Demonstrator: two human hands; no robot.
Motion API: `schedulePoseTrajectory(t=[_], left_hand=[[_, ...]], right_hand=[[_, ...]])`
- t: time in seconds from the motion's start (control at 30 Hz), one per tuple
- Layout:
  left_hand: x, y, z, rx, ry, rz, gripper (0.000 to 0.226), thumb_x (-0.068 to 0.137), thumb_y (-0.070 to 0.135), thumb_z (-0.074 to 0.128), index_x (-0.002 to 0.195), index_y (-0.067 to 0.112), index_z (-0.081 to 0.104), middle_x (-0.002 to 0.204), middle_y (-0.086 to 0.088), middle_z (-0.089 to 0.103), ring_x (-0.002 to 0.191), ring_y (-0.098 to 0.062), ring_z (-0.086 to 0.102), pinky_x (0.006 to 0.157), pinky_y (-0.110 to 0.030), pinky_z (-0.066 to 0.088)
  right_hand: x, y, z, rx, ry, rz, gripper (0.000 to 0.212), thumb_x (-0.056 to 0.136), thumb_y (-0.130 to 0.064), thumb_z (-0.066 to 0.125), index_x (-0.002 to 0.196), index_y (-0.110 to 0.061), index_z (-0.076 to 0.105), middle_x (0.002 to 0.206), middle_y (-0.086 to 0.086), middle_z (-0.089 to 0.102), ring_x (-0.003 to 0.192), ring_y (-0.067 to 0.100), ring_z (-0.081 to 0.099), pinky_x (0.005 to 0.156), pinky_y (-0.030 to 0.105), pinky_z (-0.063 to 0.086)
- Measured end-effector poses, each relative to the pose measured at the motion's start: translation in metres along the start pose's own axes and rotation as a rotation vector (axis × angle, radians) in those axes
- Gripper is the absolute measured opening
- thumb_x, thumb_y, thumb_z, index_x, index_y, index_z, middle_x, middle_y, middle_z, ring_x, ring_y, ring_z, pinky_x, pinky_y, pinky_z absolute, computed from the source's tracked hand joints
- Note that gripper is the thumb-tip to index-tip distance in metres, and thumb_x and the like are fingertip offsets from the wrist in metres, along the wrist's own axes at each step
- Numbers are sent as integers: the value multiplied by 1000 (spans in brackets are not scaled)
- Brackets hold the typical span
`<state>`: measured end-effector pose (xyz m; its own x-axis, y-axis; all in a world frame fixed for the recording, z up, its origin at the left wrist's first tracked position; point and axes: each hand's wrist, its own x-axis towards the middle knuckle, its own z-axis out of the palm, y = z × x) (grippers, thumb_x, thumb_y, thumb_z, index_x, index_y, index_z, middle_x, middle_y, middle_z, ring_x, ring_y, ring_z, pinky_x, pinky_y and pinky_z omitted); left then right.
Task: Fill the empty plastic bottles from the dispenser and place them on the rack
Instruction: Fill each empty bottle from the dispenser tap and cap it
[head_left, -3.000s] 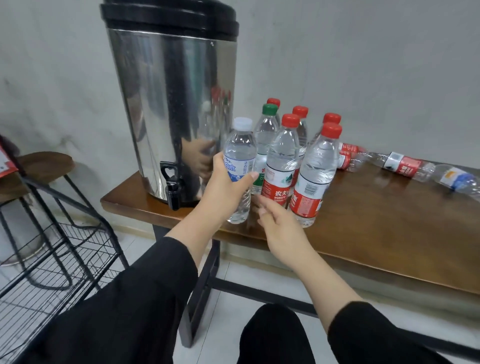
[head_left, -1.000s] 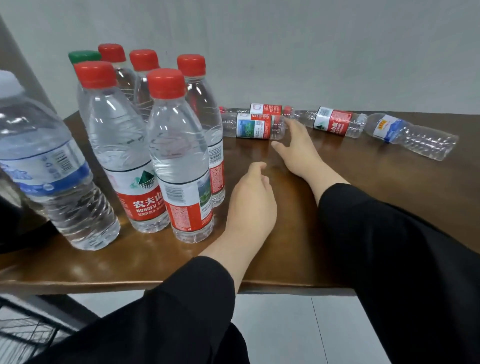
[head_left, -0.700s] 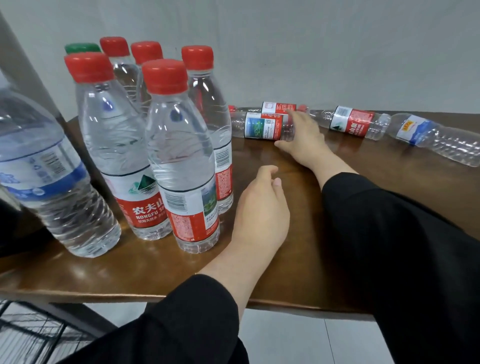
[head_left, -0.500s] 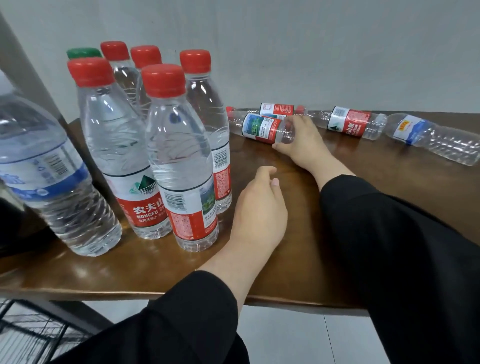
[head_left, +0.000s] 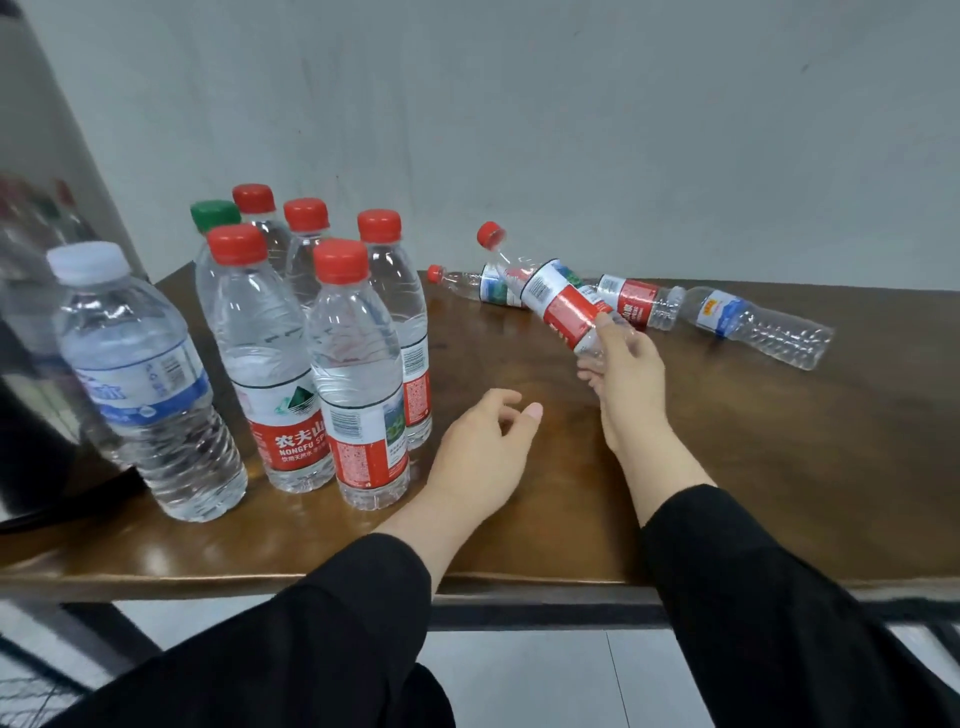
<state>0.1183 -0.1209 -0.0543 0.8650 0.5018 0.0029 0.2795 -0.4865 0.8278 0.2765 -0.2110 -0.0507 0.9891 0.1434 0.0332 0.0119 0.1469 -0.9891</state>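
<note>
Head view: your right hand (head_left: 626, 371) grips an empty red-label bottle (head_left: 558, 304) by its base end only, fingers (head_left: 613, 332) curled round it, cap tilted up above the surface (head_left: 779, 441). Held so far back, it could slip or swing into the filled bottles (head_left: 358, 364). Your left hand (head_left: 480, 457) hovers loosely curled, holding nothing.

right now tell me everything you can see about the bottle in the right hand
The empty bottle is clear, thin ribbed plastic with a red screw cap still on and a red and white label with a barcode. It looks empty. The right hand grips its base end, holding it tilted above the table, cap pointing up and to the left. Only that hand touches it.
</note>
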Motion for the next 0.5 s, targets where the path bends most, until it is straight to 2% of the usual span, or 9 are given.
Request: schedulePoseTrajectory(t=[0.07,0.17,0.23,0.3,0.4,0.47,0.5], left_hand=[[-10,7,-2,-77,-47,-8,52,104,56,46,151,33,43,145,12,56,116,-1,48,91,-21,39],[-20,28,-10,-280,-34,-12,66,101,59,49,159,33,30,148,13,50,122,-2,45,101,-26,40],[-23,46,-13,-438,-18,-5,73,97,61,55,159,33,30,149,13,50,133,-8,48,111,-35,39],[-26,63,-17,-616,-1,0,72,90,62,66,151,32,41,141,11,60,130,-11,57,115,-42,42],[-35,82,-23,-735,78,-9,75,83,57,78,144,31,43,125,3,67,108,-14,70,99,-40,57],[-50,94,-28,-671,107,32,67,86,52,77,140,33,43,118,4,66,100,-13,71,83,-33,61],[-59,96,-31,-609,117,74,63,87,49,77,138,34,43,117,8,65,99,-11,69,80,-30,60]], right_hand=[[-28,-6,-11,147,-70,46,51,93,-47,68,134,-23,53,120,4,67,97,14,71,85,31,58],[-71,-7,-26,324,-157,102,32,98,-33,67,126,-21,57,126,10,66,109,23,70,97,37,55],[-99,-6,-37,365,-238,116,40,95,-33,69,131,-21,55,128,10,66,113,22,70,99,37,54],[-123,-7,-44,328,-312,103,54,90,-38,75,136,-22,53,131,8,65,116,20,68,99,37,55],[-148,-14,-52,175,-400,66,60,86,-40,78,137,-22,52,130,3,66,119,19,67,104,44,53],[-159,-19,-59,23,-441,-48,57,87,-50,73,135,-23,56,126,-1,70,119,19,67,103,48,52],[-161,-27,-62,-33,-405,-122,49,92,-51,67,131,-24,60,120,-3,72,115,18,68,99,46,54]])
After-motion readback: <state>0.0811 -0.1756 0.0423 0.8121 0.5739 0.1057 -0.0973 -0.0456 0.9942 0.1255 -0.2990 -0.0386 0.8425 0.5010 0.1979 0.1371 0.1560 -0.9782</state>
